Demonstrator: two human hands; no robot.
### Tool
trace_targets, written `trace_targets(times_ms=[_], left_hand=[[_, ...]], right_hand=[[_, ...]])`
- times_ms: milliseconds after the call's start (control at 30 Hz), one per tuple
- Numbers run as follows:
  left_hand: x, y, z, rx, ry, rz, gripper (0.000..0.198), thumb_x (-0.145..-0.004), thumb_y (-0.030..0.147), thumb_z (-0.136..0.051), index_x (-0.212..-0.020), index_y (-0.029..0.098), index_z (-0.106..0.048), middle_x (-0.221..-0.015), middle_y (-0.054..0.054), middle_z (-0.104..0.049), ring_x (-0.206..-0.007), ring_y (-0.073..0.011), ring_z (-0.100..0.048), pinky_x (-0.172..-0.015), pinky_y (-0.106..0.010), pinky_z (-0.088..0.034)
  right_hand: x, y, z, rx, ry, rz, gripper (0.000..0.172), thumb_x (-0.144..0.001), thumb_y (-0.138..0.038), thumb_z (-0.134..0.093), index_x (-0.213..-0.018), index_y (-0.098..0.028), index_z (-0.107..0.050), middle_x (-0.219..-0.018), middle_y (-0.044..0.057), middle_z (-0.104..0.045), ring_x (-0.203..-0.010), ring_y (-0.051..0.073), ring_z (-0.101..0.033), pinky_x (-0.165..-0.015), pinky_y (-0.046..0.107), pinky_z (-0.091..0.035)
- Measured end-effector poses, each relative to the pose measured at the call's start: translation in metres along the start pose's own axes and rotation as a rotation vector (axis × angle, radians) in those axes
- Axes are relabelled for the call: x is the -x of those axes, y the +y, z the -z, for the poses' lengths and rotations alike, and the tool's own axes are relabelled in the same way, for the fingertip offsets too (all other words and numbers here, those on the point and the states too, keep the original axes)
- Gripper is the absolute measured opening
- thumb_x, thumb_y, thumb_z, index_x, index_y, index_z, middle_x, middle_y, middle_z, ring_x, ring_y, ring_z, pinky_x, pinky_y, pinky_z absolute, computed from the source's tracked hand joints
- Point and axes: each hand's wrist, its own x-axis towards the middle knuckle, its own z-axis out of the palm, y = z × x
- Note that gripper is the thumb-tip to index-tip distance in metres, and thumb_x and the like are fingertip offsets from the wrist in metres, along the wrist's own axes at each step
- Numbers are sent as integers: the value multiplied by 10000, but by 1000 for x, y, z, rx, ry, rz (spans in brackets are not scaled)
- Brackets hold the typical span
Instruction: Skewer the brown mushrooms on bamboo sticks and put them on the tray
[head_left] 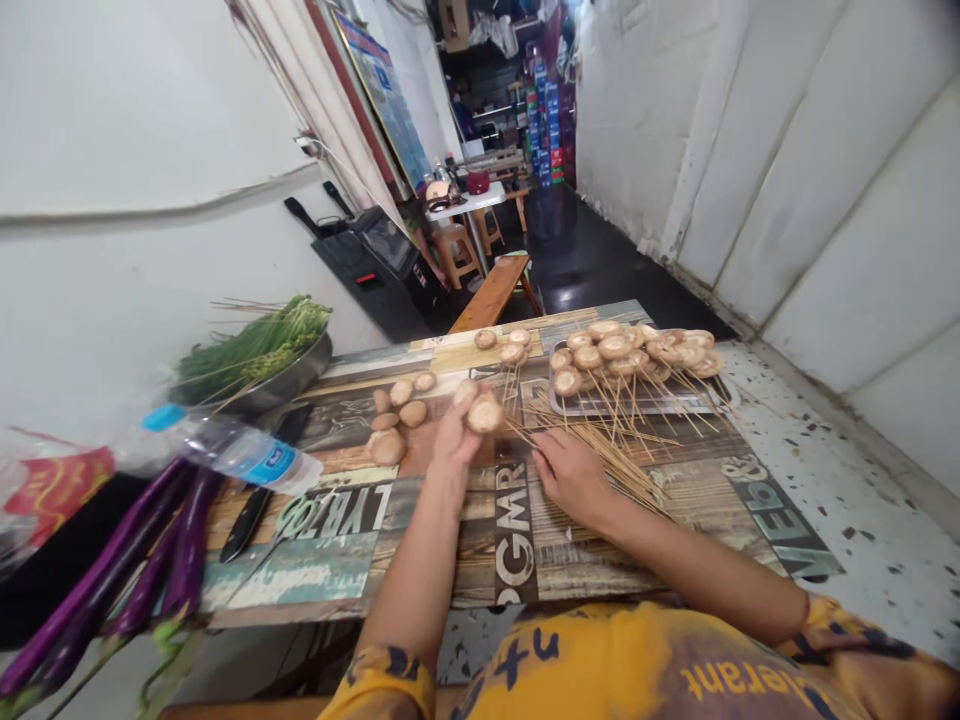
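My left hand (451,440) is closed around a mushroom (485,412), its pale underside turned toward my right; another brown cap shows just behind it. A thin bamboo skewer (519,431) runs from that mushroom to my right hand (566,470), whose fingers pinch its end. Whether the tip has gone into the mushroom, I cannot tell. Beside my right hand lies a heap of bare bamboo skewers (619,462). Several loose mushrooms (386,447) sit left of my left hand. Farther back, a few skewered mushrooms (514,354) rest on the patterned table (442,530).
A metal tray (600,406) piled with skewered mushrooms stands at the back right. On the left are a water bottle (240,455), a black-handled knife (247,522), long purple eggplants (184,550) and a steel bowl (292,375) of greens. Beyond the table is a wooden bench (493,295).
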Motion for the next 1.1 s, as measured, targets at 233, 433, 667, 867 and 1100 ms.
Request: trace_targets(times_ms=[233, 433, 667, 867, 1100], left_hand=[[-9, 18, 7, 197, 103, 65, 219, -921, 79, -372, -1042, 100, -554, -871, -93, -682, -813, -154, -680, -797, -323, -580], [-9, 17, 8, 264, 74, 87, 169, -935, 138, -409, -981, 100, -567, -883, -96, -681, -846, -156, -675, -767, -275, -583], [-10, 14, 11, 249, 35, 166, 177, -945, 225, -428, -948, 129, -576, -891, -85, -671, -844, -171, -668, -734, -311, -584], [-7, 15, 13, 210, -10, 245, 280, -948, 318, -389, -929, 120, -587, -911, -122, -670, -853, -224, -666, -749, -419, -576], [-4, 18, 7, 137, 3, 89, 346, -966, 346, -357, -929, 78, -573, -830, -104, -668, -740, -184, -660, -640, -308, -564]], right_hand=[[16, -21, 63, 247, -254, 36, 257, -919, -267, -477, -782, -144, -655, -736, 98, -627, -653, 207, -576, -551, 310, -368], [45, -2, 50, 423, -524, -161, 150, -748, 12, -563, -742, -90, -671, -683, 151, -665, -565, 233, -619, -442, 293, -305], [38, 13, 39, 386, -443, -306, 159, -728, 39, -569, -739, -90, -661, -700, 155, -687, -663, 225, -669, -559, 249, -453], [37, 0, 51, 554, -637, -199, 165, -770, -18, -509, -805, -63, -663, -756, 164, -690, -717, 212, -674, -571, 230, -446], [37, -12, 101, 315, -701, -133, 108, -733, -116, -514, -724, -138, -620, -740, 94, -679, -669, 193, -625, -568, 260, -361]])
